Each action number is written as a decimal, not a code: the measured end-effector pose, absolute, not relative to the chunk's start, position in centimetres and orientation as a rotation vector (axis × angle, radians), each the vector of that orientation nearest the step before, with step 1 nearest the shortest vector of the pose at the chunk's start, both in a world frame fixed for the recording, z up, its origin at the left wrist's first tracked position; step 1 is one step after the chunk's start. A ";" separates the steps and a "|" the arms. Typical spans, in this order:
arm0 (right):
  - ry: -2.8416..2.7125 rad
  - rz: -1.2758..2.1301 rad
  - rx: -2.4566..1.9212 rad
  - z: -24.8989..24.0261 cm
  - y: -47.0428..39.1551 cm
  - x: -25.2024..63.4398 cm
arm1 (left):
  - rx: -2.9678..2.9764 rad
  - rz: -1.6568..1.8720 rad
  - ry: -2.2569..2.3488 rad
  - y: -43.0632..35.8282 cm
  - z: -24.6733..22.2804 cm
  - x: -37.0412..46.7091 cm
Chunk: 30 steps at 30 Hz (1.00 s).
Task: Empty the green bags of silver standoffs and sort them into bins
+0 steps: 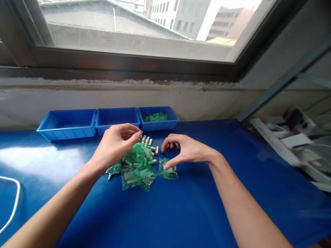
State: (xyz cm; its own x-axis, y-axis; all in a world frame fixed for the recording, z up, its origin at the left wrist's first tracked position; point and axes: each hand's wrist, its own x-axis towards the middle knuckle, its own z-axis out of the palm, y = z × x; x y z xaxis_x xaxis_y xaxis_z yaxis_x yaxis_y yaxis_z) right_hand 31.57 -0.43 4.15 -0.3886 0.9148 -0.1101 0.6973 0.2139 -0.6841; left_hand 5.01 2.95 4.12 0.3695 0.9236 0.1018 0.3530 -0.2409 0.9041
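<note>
A pile of green-tinted clear bags (138, 158) with small metal pieces inside lies on the blue table. Several loose silvery metal pieces (146, 139) lie at the back right of the pile. Over the back of the pile is my left hand (122, 140), its thumb and fingertips close together; what they hold, if anything, is too small to make out. My right hand (186, 150) is to the right of the pile with thumb and fingers apart. Its thumb is at a separate small bag (169, 171), which lies beside the pile.
Three blue bins stand in a row against the wall: a left bin (71, 132), a middle bin (115, 114) and a right bin (165, 124) with green bags inside. A white cable (18, 195) curves over the table (172, 234) at left. Cluttered items stand beyond the right edge.
</note>
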 end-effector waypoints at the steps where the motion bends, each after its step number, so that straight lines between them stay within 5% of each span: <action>1: -2.237 0.956 -1.502 4.4 -0.5 31.7 | 1.798 0.843 1.124 2.9 4.1 5.0; 7: -2.299 0.972 -1.544 4.3 -0.3 31.8 | 1.823 0.834 1.118 2.8 4.2 5.1; 13: -1.756 1.288 -1.340 3.8 -0.2 31.3 | 1.810 0.842 1.071 2.9 4.5 5.1; 30: -1.418 1.274 -1.107 3.1 0.0 27.9 | 1.635 0.880 0.902 2.7 4.7 5.2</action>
